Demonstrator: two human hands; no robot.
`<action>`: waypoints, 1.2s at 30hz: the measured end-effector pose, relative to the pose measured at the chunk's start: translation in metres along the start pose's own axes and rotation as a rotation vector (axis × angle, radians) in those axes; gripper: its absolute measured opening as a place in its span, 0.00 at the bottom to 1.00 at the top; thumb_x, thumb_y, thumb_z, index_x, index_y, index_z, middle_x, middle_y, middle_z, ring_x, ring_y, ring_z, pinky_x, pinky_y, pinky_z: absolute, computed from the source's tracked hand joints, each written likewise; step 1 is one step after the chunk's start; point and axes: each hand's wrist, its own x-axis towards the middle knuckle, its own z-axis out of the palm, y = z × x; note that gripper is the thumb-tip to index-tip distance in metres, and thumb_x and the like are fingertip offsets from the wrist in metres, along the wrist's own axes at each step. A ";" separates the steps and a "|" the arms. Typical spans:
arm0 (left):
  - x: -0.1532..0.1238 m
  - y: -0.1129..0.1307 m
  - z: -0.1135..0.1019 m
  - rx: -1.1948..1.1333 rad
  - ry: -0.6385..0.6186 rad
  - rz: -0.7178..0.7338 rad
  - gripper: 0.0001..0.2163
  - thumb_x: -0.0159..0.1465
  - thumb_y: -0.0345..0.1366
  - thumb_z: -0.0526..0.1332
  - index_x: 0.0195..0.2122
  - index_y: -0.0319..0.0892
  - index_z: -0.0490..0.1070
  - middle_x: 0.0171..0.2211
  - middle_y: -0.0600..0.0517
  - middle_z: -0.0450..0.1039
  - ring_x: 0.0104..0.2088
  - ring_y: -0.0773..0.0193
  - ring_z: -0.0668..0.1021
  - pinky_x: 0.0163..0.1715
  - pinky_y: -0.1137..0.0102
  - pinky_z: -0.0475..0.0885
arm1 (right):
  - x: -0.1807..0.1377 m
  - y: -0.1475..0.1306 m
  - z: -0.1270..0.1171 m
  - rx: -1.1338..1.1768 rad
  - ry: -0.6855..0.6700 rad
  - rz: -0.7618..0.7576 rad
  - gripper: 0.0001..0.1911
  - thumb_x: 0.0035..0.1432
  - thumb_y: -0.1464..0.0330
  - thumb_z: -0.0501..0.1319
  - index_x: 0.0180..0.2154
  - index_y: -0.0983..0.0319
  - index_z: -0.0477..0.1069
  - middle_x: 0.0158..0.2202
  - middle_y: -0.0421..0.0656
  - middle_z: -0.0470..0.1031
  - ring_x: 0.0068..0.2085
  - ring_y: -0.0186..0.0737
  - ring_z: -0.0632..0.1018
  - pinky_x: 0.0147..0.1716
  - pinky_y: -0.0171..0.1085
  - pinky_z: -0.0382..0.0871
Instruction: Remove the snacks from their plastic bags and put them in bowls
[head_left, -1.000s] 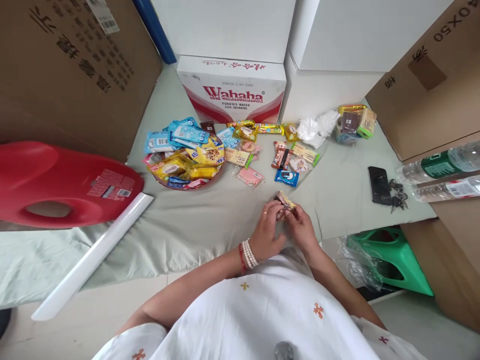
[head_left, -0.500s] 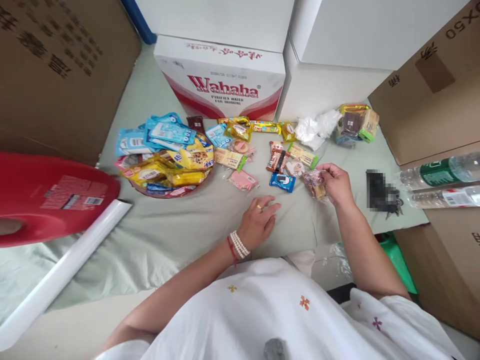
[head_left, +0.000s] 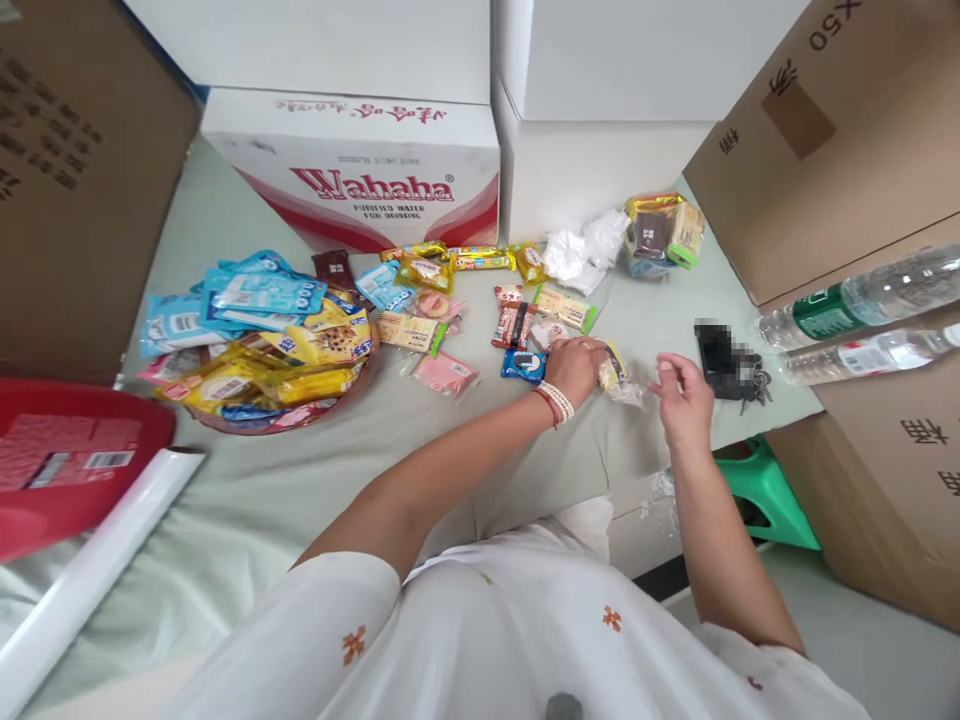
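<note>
My left hand [head_left: 576, 368], with a beaded bracelet at the wrist, reaches across to a small clear-wrapped snack packet [head_left: 613, 370] with yellow on it. Its fingertips are on the packet's left edge, partly hidden behind the hand. Just right of the packet, my right hand [head_left: 684, 398] is raised with thumb and forefinger a little apart, close to the loose film. A blue snack packet [head_left: 523, 365] lies by my left wrist. Behind it are a brown-wrapped snack [head_left: 514, 318] and a cream-and-green packet [head_left: 564, 308]. A pink packet [head_left: 445, 374] lies farther left.
A round basket [head_left: 367, 385] heaped with snacks stands left, before a Wahaha box [head_left: 360, 190]. Crumpled white plastic [head_left: 581, 250] and a bundled snack pack [head_left: 660, 237] lie at the back. Two bottles [head_left: 862, 305], keys [head_left: 750, 385] and a green stool [head_left: 772, 495] are right.
My left hand has moved right from the cloth to the clear-wrapped packet. My right hand has come off that packet and drawn back to the right. The camera view has shifted right.
</note>
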 end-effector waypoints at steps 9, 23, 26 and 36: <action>-0.018 0.002 0.008 0.195 0.060 0.206 0.15 0.72 0.29 0.52 0.51 0.38 0.78 0.53 0.36 0.77 0.57 0.46 0.74 0.54 0.50 0.65 | -0.019 -0.007 0.014 -0.151 -0.038 0.143 0.16 0.61 0.55 0.63 0.42 0.60 0.76 0.30 0.41 0.76 0.29 0.40 0.75 0.30 0.38 0.71; 0.014 -0.012 -0.005 -0.484 0.252 -0.374 0.09 0.63 0.28 0.63 0.42 0.37 0.81 0.36 0.48 0.83 0.37 0.60 0.82 0.43 0.67 0.76 | 0.025 -0.024 0.042 -0.432 -0.390 -0.326 0.09 0.60 0.68 0.55 0.33 0.60 0.74 0.33 0.44 0.71 0.34 0.41 0.71 0.36 0.38 0.62; 0.014 -0.003 -0.001 -0.461 0.204 -0.295 0.12 0.63 0.28 0.60 0.43 0.40 0.82 0.40 0.48 0.84 0.42 0.58 0.83 0.48 0.64 0.76 | 0.018 -0.021 0.045 -0.264 -0.337 -0.197 0.09 0.59 0.64 0.57 0.33 0.60 0.74 0.31 0.42 0.71 0.32 0.39 0.71 0.34 0.37 0.65; -0.031 0.005 0.012 0.073 -0.047 0.249 0.21 0.67 0.27 0.55 0.60 0.38 0.73 0.64 0.39 0.72 0.66 0.49 0.70 0.68 0.46 0.57 | 0.023 -0.014 0.043 0.179 -0.044 0.273 0.16 0.47 0.56 0.68 0.33 0.60 0.74 0.28 0.40 0.74 0.25 0.34 0.68 0.22 0.33 0.60</action>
